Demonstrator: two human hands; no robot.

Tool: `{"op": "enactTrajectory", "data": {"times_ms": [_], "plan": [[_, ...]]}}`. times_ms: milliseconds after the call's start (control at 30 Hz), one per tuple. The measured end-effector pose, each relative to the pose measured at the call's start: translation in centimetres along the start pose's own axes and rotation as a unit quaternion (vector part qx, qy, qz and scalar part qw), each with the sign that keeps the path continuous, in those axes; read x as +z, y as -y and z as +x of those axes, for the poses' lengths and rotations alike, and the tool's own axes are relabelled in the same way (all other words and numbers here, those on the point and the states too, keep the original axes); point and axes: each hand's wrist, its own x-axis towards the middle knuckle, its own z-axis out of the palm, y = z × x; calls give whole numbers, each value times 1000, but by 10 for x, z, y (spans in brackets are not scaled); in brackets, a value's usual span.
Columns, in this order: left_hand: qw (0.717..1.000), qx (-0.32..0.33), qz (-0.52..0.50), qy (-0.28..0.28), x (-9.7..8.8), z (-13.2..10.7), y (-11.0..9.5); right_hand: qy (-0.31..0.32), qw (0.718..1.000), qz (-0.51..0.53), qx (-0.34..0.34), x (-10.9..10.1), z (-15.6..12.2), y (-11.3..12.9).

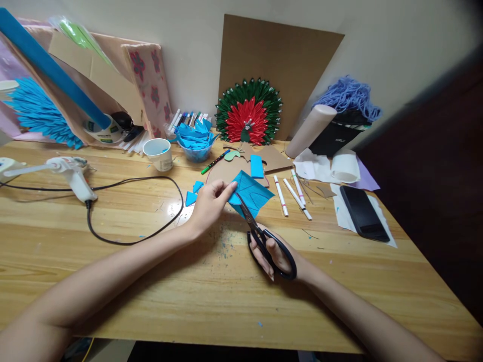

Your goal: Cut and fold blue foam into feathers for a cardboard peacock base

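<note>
My left hand point(210, 203) pinches a folded blue paper piece point(252, 191) above the middle of the wooden table point(113, 261). My right hand point(277, 257) grips black scissors point(264, 236), fingers through the handles. The blades point up and left and bite into the lower edge of the blue paper. Small blue offcuts point(193, 193) lie just left of my left hand. A brown cardboard shape point(226, 171) lies under and behind the paper.
A glue gun point(71, 173) with black cord point(124, 211) lies at left. A paper cup point(159, 153), a bowl of blue scraps point(196, 141), markers point(290, 193), a phone point(364, 213), a red-green paper peacock point(249, 113) and paper rolls stand behind.
</note>
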Motion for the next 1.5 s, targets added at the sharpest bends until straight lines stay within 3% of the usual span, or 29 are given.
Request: {"op": "enactTrajectory", "data": {"times_ms": [333, 533, 767, 1000, 1233, 1500], "plan": [[998, -15, -27, 46, 0, -1, -9, 11, 1000, 14, 3, 1, -2, 1], [996, -56, -65, 40, 1, -1, -13, -16, 999, 36, -9, 1, 2, -2], [989, -107, -57, 83, 2, -6, -20, -32, 998, 59, 13, -3, 2, -9], [989, -80, -32, 121, 0, -4, -22, -17, 997, 69, 11, -2, 2, -9], [987, -83, -41, 130, 0, -4, -22, -40, 996, 78, -4, -1, 3, -12], [990, -67, -63, 108, -1, -3, -23, -39, 994, 103, -14, -1, 6, -8]]}}
